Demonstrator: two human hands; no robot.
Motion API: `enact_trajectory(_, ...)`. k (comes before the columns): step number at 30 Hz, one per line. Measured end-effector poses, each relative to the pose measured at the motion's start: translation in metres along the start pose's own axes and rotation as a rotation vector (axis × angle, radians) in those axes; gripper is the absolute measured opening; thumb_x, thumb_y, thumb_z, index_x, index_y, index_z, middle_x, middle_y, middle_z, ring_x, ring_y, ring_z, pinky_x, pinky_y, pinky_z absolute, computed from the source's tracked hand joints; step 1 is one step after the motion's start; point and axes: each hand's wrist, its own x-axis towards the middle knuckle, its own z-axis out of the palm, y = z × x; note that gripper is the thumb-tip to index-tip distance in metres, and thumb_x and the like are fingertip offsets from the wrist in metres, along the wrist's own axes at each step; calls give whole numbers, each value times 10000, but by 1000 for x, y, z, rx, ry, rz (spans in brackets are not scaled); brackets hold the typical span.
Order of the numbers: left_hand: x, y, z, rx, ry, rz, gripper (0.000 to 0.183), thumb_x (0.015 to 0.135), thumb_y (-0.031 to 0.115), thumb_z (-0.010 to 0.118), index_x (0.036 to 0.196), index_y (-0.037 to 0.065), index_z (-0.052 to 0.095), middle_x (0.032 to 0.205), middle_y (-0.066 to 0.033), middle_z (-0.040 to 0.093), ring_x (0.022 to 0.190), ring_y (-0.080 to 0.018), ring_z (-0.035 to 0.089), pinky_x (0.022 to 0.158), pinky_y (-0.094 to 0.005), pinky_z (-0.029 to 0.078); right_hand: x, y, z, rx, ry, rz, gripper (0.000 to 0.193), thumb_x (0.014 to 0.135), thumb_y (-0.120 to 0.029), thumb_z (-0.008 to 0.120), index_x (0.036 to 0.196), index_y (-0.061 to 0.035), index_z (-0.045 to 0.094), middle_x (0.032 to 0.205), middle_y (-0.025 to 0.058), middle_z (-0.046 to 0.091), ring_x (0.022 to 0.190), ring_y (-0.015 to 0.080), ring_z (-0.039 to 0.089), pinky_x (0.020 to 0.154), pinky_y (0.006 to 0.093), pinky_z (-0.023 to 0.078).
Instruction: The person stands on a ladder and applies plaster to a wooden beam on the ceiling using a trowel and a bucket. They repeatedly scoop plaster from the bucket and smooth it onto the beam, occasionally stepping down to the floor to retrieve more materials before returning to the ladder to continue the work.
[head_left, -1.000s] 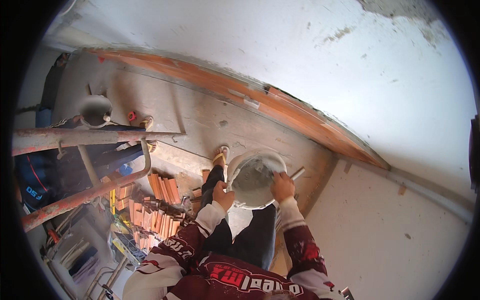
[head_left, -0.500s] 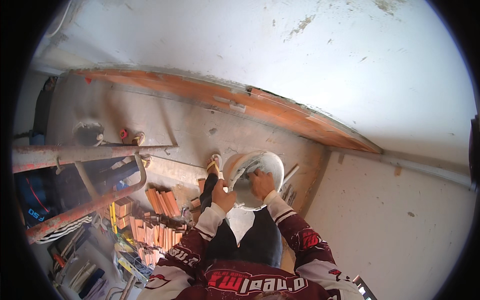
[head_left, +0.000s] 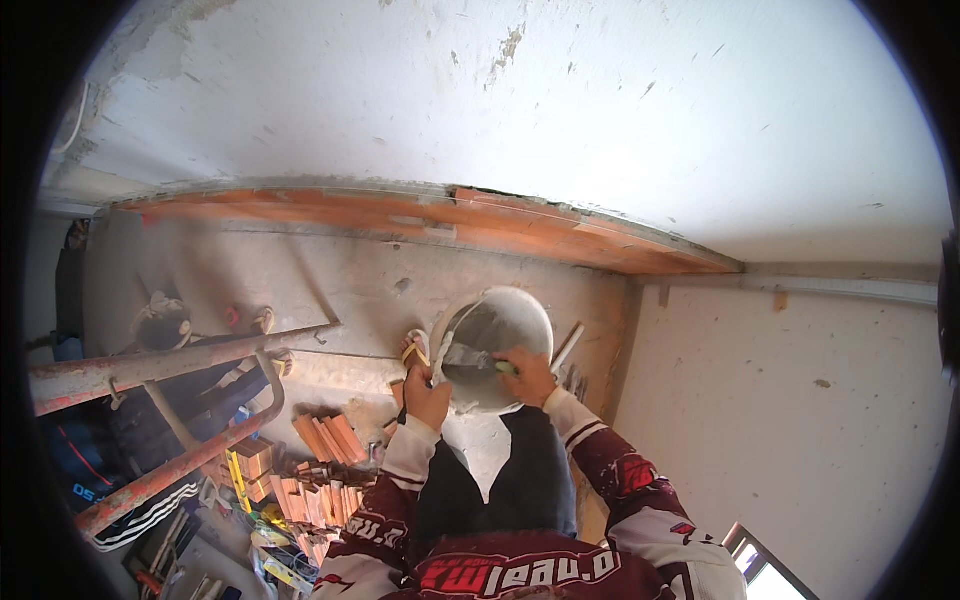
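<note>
Plastered wall point(head_left: 600, 120) ahead. Your left hand point(head_left: 428, 398) grips the bucket point(head_left: 500, 340) rim; right hand point(head_left: 528, 375), fingers clenched on a trowel point(head_left: 470, 357), is inside. Loading looks underway; none lifted out yet.

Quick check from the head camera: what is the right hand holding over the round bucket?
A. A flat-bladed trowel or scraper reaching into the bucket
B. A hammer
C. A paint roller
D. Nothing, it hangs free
A: the right hand grips a handle whose flat grey blade, the trowel, extends into the bucket, while the left hand steadies its rim.
</note>
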Motion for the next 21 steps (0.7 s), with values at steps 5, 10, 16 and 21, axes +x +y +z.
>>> enact_trajectory(5,14,32,31,-350,-11,-151,232,670,-5,601,884,-24,514,796,-88,552,649,-146,538,558,-264,457,3,3,-44,139,136,74,368,750,-163,629,1116,-126,634,1008,78,629,862,251,608,817,386,414)
enact_trajectory(10,32,49,41,-422,-83,-280,360,719,-54,497,1078,-28,494,1059,-133,558,925,-246,619,755,-384,560,16,-9,-83,145,282,53,367,745,-89,646,1111,-87,632,982,104,626,828,254,616,804,356,442)
enact_trajectory(16,35,53,38,-395,-36,-253,385,719,-42,493,1102,-10,482,1049,-132,561,910,-255,621,744,-403,561,58,-22,-124,159,379,49,338,785,-115,649,1118,-66,627,1000,145,630,868,301,630,777,357,489)
enact_trajectory(21,2,40,9,-318,31,-336,391,707,-32,504,1095,-15,465,1029,-142,557,912,-251,615,739,-395,555,111,-8,-132,204,415,42,347,794,-142,632,1128,-47,621,1039,193,638,945,346,622,824,369,481)
